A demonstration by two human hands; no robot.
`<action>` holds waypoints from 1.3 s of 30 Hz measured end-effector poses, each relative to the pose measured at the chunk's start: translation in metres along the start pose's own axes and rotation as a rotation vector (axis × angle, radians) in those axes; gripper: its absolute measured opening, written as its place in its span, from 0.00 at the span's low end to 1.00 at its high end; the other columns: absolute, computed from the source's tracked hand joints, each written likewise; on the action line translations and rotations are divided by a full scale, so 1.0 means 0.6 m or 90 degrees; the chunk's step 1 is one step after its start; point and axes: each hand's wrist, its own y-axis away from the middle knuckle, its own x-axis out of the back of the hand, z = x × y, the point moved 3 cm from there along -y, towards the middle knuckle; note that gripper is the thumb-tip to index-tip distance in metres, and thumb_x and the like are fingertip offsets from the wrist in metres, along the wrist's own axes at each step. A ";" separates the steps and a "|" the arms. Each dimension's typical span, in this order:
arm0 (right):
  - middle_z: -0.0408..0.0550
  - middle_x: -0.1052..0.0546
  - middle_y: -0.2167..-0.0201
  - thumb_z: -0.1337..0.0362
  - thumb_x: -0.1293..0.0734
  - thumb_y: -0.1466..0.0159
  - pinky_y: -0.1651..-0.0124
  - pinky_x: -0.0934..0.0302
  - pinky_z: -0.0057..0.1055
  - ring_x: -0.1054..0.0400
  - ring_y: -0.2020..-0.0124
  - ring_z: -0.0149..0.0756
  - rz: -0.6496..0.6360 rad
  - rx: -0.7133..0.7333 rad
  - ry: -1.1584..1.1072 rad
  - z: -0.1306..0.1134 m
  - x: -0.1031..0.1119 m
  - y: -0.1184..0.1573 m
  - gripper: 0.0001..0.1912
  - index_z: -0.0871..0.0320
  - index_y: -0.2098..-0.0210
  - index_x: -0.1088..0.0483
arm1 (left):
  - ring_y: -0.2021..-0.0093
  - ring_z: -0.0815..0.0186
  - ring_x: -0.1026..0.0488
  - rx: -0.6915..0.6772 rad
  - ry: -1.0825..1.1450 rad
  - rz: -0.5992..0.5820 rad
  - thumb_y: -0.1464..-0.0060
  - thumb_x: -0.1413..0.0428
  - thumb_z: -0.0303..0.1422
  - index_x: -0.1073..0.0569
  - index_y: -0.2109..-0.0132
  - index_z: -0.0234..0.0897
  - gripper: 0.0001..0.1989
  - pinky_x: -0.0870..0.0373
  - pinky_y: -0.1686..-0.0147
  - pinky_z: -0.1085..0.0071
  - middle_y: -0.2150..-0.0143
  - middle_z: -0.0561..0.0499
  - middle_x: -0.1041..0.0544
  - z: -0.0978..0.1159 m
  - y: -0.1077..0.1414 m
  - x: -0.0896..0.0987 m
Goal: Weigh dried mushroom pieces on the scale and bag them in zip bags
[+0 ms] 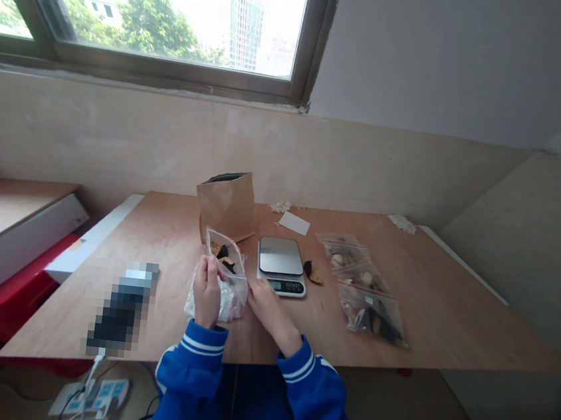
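My left hand is closed on the left side of a clear zip bag. Inside it show dark, curled pieces with tan sides, which look dried. At the bag's right edge is my right hand, its fingers bent together and seeming to pinch the plastic; the fingertips are partly hidden. More crumpled clear plastic bags lie beneath. Just beyond my right hand stands a kitchen scale with a bare metal plate and a lit display. One dark and tan piece lies right of the scale.
An open brown paper bag stands behind the zip bag. Filled zip bags lie in a row at the right. A white card is behind the scale. At the left lies a blurred-out dark object with a cable, above a power strip.
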 end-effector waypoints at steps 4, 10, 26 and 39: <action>0.49 0.22 0.58 0.66 0.38 0.34 0.53 0.33 0.35 0.27 0.57 0.38 0.158 -0.125 -0.260 -0.021 0.099 -0.023 0.14 0.56 0.50 0.31 | 0.75 0.68 0.36 -0.010 -0.026 -0.025 0.37 0.55 0.46 0.39 0.73 0.39 0.20 0.38 0.70 0.71 0.78 0.56 0.36 -0.005 0.003 -0.004; 0.46 0.21 0.64 0.62 0.36 0.35 0.56 0.34 0.30 0.26 0.61 0.34 0.135 -0.064 -0.378 -0.082 0.185 -0.063 0.17 0.57 0.48 0.34 | 0.76 0.68 0.38 -0.034 -0.052 -0.077 0.37 0.56 0.45 0.39 0.72 0.40 0.19 0.39 0.72 0.72 0.79 0.56 0.37 -0.011 0.011 -0.016; 0.51 0.31 0.45 0.48 0.48 0.29 0.42 0.44 0.43 0.39 0.46 0.43 0.002 0.012 -0.113 -0.059 0.147 -0.022 0.27 0.53 0.61 0.22 | 0.76 0.69 0.37 -0.081 -0.092 -0.080 0.37 0.55 0.43 0.38 0.73 0.40 0.18 0.39 0.73 0.72 0.79 0.56 0.36 -0.003 0.018 -0.021; 0.58 0.37 0.37 0.49 0.28 0.43 0.40 0.39 0.46 0.37 0.40 0.45 0.077 -0.186 -0.498 -0.038 0.079 0.037 0.48 0.52 0.32 0.55 | 0.76 0.69 0.37 -0.020 0.008 -0.054 0.39 0.53 0.48 0.37 0.71 0.39 0.20 0.38 0.73 0.72 0.78 0.56 0.36 0.014 0.032 -0.031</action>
